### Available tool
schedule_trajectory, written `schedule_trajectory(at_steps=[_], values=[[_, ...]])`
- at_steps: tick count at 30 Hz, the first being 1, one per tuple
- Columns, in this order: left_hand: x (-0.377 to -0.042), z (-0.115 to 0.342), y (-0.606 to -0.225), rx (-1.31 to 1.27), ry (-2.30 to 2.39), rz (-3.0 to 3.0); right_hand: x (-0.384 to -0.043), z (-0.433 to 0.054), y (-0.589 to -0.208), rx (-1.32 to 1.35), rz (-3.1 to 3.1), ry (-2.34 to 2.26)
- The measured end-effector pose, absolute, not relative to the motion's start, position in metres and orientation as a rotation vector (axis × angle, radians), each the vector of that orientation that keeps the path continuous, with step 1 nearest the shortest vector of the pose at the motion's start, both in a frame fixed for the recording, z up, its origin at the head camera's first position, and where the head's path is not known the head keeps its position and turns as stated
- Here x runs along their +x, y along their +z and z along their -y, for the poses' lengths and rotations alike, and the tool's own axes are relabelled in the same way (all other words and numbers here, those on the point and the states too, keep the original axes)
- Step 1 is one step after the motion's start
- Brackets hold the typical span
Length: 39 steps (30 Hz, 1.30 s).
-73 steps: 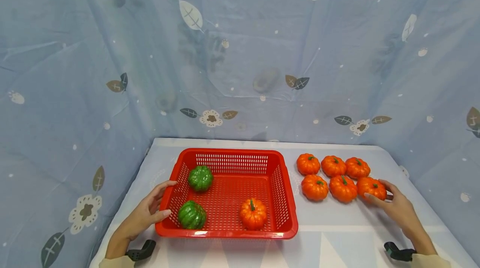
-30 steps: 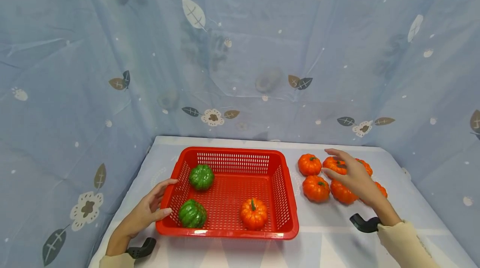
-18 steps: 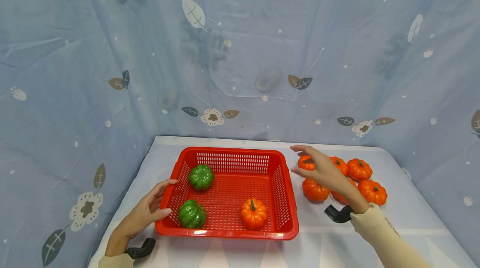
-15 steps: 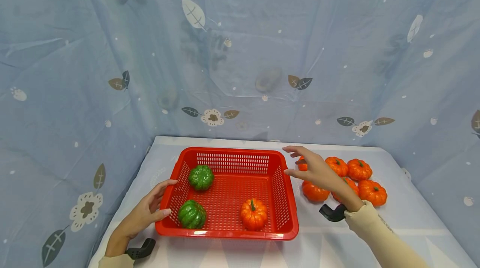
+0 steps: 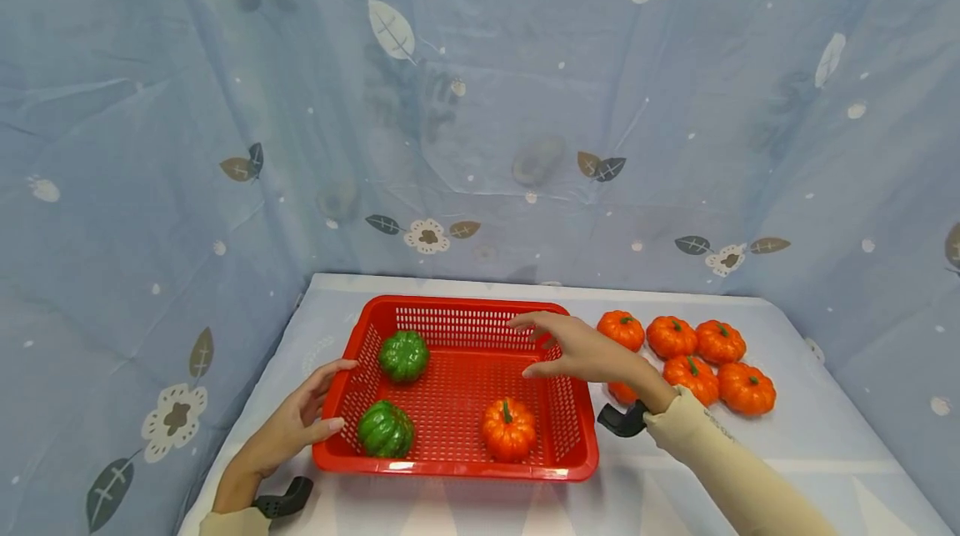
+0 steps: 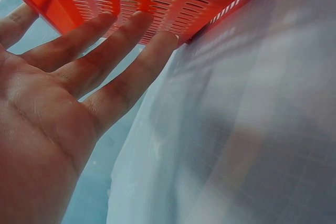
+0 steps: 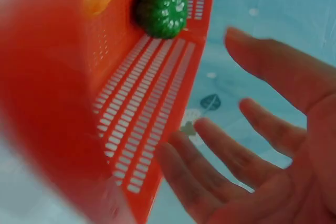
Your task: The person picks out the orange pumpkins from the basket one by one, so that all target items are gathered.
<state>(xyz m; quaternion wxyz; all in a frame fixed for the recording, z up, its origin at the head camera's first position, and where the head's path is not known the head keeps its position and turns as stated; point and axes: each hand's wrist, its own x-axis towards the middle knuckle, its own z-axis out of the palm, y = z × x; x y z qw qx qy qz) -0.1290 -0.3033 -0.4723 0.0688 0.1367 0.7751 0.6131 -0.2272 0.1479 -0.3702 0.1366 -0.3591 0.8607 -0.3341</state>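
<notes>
A red plastic basket [image 5: 457,466] with slotted walls stands on the table, holding a small orange pumpkin [image 5: 508,429] at its front right. Two small green pumpkins, one farther back [image 5: 403,356] and one nearer [image 5: 386,429], lie along its left side. My left hand [image 5: 288,423] rests against the basket's left side; the left wrist view has its extended fingers [image 6: 126,90] touching the outer wall. Over the basket's right part is my right hand [image 5: 585,350], fingers spread and slightly bent, with nothing in it. Its arm partly hides the orange pumpkins beside the basket.
Several orange pumpkins [image 5: 672,338] sit in two rows on the table [image 5: 817,423], right of the basket. A patterned blue cloth [image 5: 487,127] hangs around the table's back and sides. Each wrist carries a black device [image 5: 285,498].
My right hand has left the rightmost orange pumpkin and travelled leftward, empty, across the rows to above the basket. The left hand stays at the basket's side; the pumpkins look unmoved.
</notes>
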Motion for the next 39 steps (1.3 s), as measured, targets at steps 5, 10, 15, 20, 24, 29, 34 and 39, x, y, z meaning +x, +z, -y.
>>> schedule_trajectory(at_steps=[5,10,15,20,24,29,34,39], values=[[-0.129,0.302,-0.472,0.396,1.85,-2.337,-0.229,-0.13,-0.372,-1.073,-2.377,-0.857],[-0.129,0.302,-0.471,0.386,1.851,-2.34,-0.229,-0.115,-0.375,-1.074,-2.281,-0.738],[-0.13,0.302,-0.47,0.379,1.835,-2.362,-0.23,-0.106,-0.38,-1.065,-2.22,-0.666],[-0.132,0.302,-0.47,0.377,1.825,-2.365,-0.23,-0.1,-0.385,-1.036,-2.204,-0.572],[-0.132,0.302,-0.47,0.371,1.827,-2.349,-0.229,-0.099,-0.387,-0.996,-2.18,-0.497],[-0.132,0.301,-0.469,0.373,1.825,-2.35,-0.23,-0.098,-0.389,-0.905,-2.173,-0.41],[-0.132,0.301,-0.469,0.364,1.822,-2.357,-0.236,-0.096,-0.395,-0.903,-2.214,-0.409],[-0.129,0.301,-0.469,0.362,1.829,-2.352,-0.241,-0.089,-0.403,-1.045,-2.246,-0.492]])
